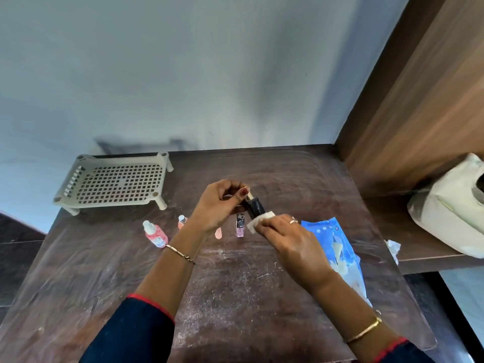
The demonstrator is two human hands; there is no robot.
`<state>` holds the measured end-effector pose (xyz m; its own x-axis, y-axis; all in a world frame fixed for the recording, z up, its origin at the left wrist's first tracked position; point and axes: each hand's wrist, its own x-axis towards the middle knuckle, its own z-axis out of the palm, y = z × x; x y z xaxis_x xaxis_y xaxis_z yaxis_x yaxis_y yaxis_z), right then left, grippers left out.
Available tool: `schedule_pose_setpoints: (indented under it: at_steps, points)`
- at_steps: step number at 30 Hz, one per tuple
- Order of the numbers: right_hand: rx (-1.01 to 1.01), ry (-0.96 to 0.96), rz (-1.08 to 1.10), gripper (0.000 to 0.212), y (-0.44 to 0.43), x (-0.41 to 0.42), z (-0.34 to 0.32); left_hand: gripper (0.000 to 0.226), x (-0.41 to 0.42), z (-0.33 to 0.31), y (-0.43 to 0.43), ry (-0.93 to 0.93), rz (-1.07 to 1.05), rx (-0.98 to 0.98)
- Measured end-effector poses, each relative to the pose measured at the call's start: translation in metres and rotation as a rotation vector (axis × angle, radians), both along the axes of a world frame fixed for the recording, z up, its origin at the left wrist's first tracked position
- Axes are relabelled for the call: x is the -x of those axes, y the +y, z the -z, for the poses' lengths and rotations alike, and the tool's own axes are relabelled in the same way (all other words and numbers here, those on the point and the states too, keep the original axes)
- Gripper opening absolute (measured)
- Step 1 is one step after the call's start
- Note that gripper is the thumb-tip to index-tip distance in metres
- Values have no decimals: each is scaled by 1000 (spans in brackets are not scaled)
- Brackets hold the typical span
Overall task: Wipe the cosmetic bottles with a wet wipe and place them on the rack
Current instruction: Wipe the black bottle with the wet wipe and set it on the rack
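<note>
The left hand [217, 203] pinches the dark cosmetic bottle [255, 208] at its pale cap end, thumb and fingers curled round it. The bottle is held tilted above the wooden table [235, 297] and touches nothing beneath it. The right hand [290, 239] grips a folded white wet wipe [258, 221] and presses it round the bottle's lower end. The beige lattice rack [115, 183] stands well apart at the table's left rear; placing is not yet done. Hazards: the grasp is at the cap end only, so wiping force at the far end may twist the cap loose or lever the bottle out of the pinch. A wetted surface would probably reduce grip further. A dropped bottle would likely land among the pink spray bottle [154, 234], the second pink bottle [182, 221] and the small clear pink bottle [239, 227] standing below, and topple them. The blue wipe pack [337, 247] appears open beside the right hand; exposed wipes may dry out.
</note>
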<state>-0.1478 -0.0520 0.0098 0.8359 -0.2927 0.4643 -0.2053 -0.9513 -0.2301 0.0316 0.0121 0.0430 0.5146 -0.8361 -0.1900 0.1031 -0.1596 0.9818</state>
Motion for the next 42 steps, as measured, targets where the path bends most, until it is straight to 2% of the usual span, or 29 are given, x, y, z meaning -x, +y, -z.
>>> schedule_pose_setpoints:
  at_steps: [6, 11, 14, 19, 22, 31, 36, 42]
  points:
    - [17, -43, -30, 29, 4, -14, -20, 14, -5, -8, 6, -48, 71, -36]
    - [65, -49, -28, 30, 5, -28, -29, 12, -9, -13, 15, 47, 30, 35]
    - [37, -31, -45, 28, 15, -12, -19, 11, -15, -13, 19, 95, -10, 45]
    - [-48, -61, -34, 29, 14, -21, -29, 14, -15, -15, 21, 73, 85, 18]
    - [-31, -84, -7, 29, 8, -34, -38, 16, -12, -17, 18, 68, 102, 23]
    - [-12, 11, -52, 31, 22, -8, -15, 15, -24, -17, 20, 94, 54, 21]
    - [-24, -39, -19, 26, 13, -34, -23, 19, -16, -10, 24, 70, 115, -9]
    - [13, -15, -19, 28, 48, -15, -1, 22, -31, -3, 42, 112, 25, 1]
